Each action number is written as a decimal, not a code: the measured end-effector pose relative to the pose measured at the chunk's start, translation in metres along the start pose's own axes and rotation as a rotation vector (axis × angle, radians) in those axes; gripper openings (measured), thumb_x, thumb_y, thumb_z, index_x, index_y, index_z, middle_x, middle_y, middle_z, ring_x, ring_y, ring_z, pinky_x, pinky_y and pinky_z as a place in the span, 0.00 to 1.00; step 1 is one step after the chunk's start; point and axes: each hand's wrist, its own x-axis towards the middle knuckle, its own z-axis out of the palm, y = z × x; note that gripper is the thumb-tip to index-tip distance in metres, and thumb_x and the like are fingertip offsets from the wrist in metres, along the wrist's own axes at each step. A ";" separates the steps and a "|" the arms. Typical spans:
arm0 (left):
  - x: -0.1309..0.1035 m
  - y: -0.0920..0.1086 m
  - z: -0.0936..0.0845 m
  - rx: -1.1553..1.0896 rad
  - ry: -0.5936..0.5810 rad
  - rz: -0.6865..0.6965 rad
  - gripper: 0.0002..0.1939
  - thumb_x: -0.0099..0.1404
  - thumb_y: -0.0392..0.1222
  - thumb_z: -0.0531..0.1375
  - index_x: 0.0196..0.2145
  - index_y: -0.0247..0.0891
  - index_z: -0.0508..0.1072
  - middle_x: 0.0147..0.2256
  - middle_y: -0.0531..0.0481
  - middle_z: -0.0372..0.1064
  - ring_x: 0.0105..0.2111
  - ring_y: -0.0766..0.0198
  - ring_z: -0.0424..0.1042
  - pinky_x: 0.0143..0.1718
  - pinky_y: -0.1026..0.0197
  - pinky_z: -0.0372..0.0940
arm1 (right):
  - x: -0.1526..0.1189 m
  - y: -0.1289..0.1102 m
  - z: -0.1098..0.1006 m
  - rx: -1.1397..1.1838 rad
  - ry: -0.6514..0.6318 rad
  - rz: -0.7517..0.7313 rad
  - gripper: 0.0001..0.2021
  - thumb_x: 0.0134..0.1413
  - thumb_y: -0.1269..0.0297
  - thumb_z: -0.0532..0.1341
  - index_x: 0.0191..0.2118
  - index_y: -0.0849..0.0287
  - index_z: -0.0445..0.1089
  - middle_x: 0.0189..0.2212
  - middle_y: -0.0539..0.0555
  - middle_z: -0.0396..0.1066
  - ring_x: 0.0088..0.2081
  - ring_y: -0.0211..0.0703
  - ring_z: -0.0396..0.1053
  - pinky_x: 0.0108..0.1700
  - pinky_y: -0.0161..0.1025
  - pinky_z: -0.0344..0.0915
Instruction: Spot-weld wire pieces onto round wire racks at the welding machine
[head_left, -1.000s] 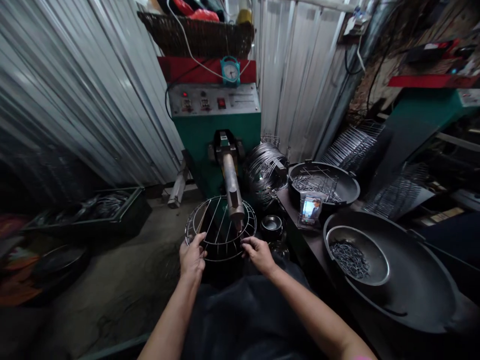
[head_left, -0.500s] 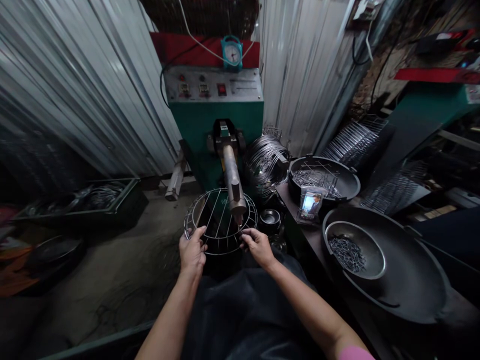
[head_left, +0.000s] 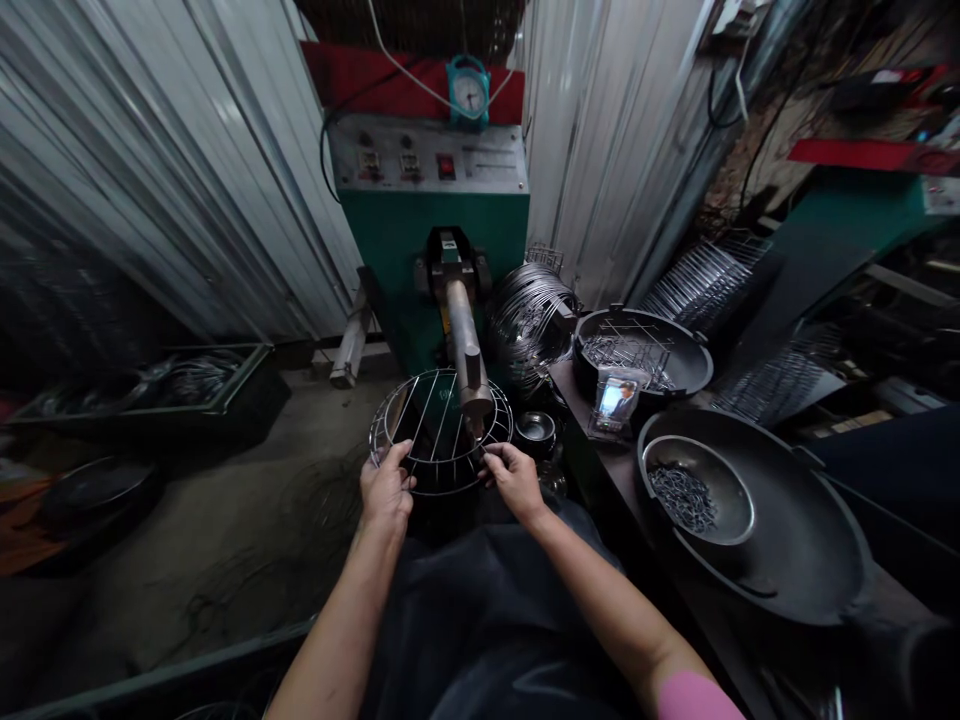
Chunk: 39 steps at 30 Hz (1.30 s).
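- As two bare hands work at the front of a green machine (head_left: 431, 212), a round wire rack (head_left: 441, 421) sits level under the machine's metal arm (head_left: 461, 330), its wires bright against the dark body.
- At the rack's near left rim, the left hand (head_left: 387, 487) grasps the wire, thumb on top and fingers curled beneath.
- Just below the machine's arm tip, the right hand (head_left: 516, 481) brings thumb and forefinger to the rack's near right rim; I cannot tell whether they grip the rim or some small piece.
- A pink sleeve (head_left: 690, 695) shows on the right arm, and dark cloth (head_left: 480, 620) covers the lap facing the machine.
- Atop the machine, a blue clock (head_left: 469, 92) stands above a switch panel (head_left: 480, 175).
- Close on the machine's right rests a coil (head_left: 529, 310) of wire, with a small dish (head_left: 535, 427) nearer the worker.
- Farther right of the machine, a lit phone (head_left: 617, 397) leans by a pan (head_left: 686, 365) of wire pieces; a larger pan (head_left: 802, 560) holds a bowl (head_left: 731, 500) of metal bits (head_left: 681, 497).
- Well left of the machine, a crate (head_left: 255, 375) lies on the floor.
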 end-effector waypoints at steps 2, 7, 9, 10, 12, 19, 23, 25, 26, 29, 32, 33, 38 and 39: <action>0.000 0.001 0.001 -0.001 0.009 -0.002 0.24 0.33 0.46 0.67 0.27 0.38 0.60 0.17 0.63 0.49 0.14 0.75 0.46 0.13 0.69 0.48 | 0.001 0.001 0.002 0.010 0.003 -0.009 0.08 0.46 0.61 0.58 0.31 0.59 0.68 0.21 0.48 0.68 0.23 0.37 0.70 0.21 0.30 0.65; 0.002 0.002 0.003 -0.017 0.007 -0.009 0.23 0.32 0.45 0.67 0.25 0.38 0.59 0.16 0.63 0.49 0.14 0.75 0.45 0.12 0.69 0.47 | 0.002 0.002 0.005 -0.001 0.016 -0.036 0.08 0.48 0.60 0.57 0.31 0.59 0.68 0.21 0.48 0.68 0.24 0.38 0.71 0.23 0.32 0.66; 0.003 0.002 0.004 -0.021 0.006 -0.024 0.23 0.32 0.45 0.67 0.25 0.37 0.60 0.17 0.63 0.50 0.14 0.76 0.45 0.12 0.69 0.46 | 0.003 0.002 0.005 -0.014 0.023 -0.040 0.09 0.48 0.59 0.57 0.31 0.59 0.68 0.21 0.48 0.68 0.24 0.38 0.71 0.24 0.32 0.67; 0.003 0.002 0.005 -0.020 0.007 -0.032 0.23 0.31 0.45 0.67 0.25 0.37 0.61 0.17 0.62 0.51 0.14 0.76 0.45 0.12 0.69 0.45 | 0.003 0.002 0.005 -0.025 0.026 -0.042 0.09 0.48 0.60 0.57 0.31 0.59 0.68 0.21 0.48 0.68 0.23 0.38 0.71 0.24 0.32 0.67; 0.002 0.002 0.007 -0.011 0.023 -0.041 0.24 0.31 0.44 0.67 0.26 0.36 0.63 0.18 0.62 0.52 0.14 0.76 0.46 0.12 0.68 0.46 | 0.003 0.002 0.004 -0.064 0.031 -0.057 0.08 0.49 0.60 0.56 0.32 0.59 0.68 0.21 0.48 0.68 0.23 0.39 0.71 0.24 0.33 0.67; 0.000 0.001 0.006 -0.002 0.030 -0.038 0.23 0.31 0.45 0.66 0.26 0.37 0.62 0.17 0.62 0.51 0.13 0.76 0.46 0.13 0.68 0.47 | 0.003 -0.003 0.002 -0.104 0.024 -0.045 0.08 0.49 0.62 0.56 0.32 0.58 0.69 0.21 0.49 0.70 0.24 0.39 0.71 0.21 0.31 0.64; -0.001 0.001 0.002 -0.015 0.019 -0.030 0.23 0.32 0.44 0.67 0.26 0.36 0.62 0.17 0.62 0.51 0.14 0.76 0.45 0.13 0.69 0.46 | 0.002 -0.007 0.001 -0.199 0.046 -0.072 0.08 0.48 0.62 0.56 0.31 0.58 0.70 0.19 0.47 0.69 0.18 0.36 0.67 0.21 0.32 0.62; -0.002 0.001 0.001 -0.019 0.011 -0.032 0.23 0.32 0.44 0.67 0.27 0.36 0.62 0.17 0.62 0.50 0.14 0.76 0.45 0.13 0.69 0.45 | 0.002 -0.007 0.001 -0.207 0.051 -0.071 0.08 0.48 0.62 0.56 0.31 0.58 0.70 0.18 0.46 0.67 0.16 0.35 0.65 0.21 0.32 0.61; -0.002 0.001 0.001 -0.021 0.008 -0.032 0.23 0.32 0.44 0.67 0.26 0.37 0.62 0.17 0.63 0.50 0.14 0.76 0.45 0.13 0.69 0.45 | 0.002 -0.006 0.002 -0.193 0.047 -0.063 0.08 0.48 0.62 0.56 0.32 0.59 0.70 0.17 0.46 0.67 0.16 0.35 0.64 0.21 0.32 0.61; -0.004 0.002 0.001 -0.022 0.008 -0.031 0.23 0.32 0.44 0.67 0.26 0.37 0.61 0.17 0.63 0.51 0.14 0.76 0.44 0.13 0.69 0.46 | 0.001 -0.003 0.003 -0.135 0.034 -0.056 0.08 0.48 0.62 0.56 0.32 0.59 0.69 0.17 0.46 0.67 0.18 0.36 0.66 0.24 0.32 0.63; -0.004 0.003 0.001 -0.024 0.003 -0.034 0.23 0.32 0.44 0.66 0.26 0.37 0.61 0.17 0.62 0.52 0.14 0.76 0.45 0.13 0.69 0.45 | 0.000 -0.001 0.005 -0.087 0.035 -0.045 0.09 0.49 0.61 0.56 0.32 0.59 0.68 0.17 0.46 0.68 0.19 0.35 0.66 0.22 0.31 0.61; -0.004 0.003 0.001 -0.025 0.001 -0.034 0.23 0.32 0.45 0.66 0.26 0.36 0.61 0.17 0.62 0.51 0.14 0.76 0.45 0.13 0.68 0.44 | 0.000 -0.001 0.005 -0.068 0.037 -0.039 0.09 0.49 0.61 0.55 0.32 0.60 0.68 0.18 0.47 0.68 0.18 0.35 0.65 0.21 0.31 0.59; -0.002 0.000 0.001 -0.029 -0.011 -0.026 0.23 0.32 0.45 0.66 0.27 0.36 0.62 0.17 0.63 0.50 0.13 0.77 0.44 0.13 0.68 0.44 | 0.002 0.000 0.008 0.025 0.062 -0.028 0.09 0.47 0.60 0.56 0.32 0.60 0.66 0.23 0.49 0.69 0.21 0.36 0.68 0.17 0.29 0.57; -0.002 0.000 0.001 -0.032 -0.010 -0.030 0.23 0.32 0.45 0.66 0.26 0.36 0.62 0.17 0.63 0.50 0.13 0.77 0.44 0.13 0.68 0.44 | 0.002 0.001 0.008 0.036 0.070 -0.026 0.09 0.47 0.60 0.57 0.32 0.60 0.66 0.23 0.49 0.69 0.22 0.37 0.69 0.17 0.29 0.57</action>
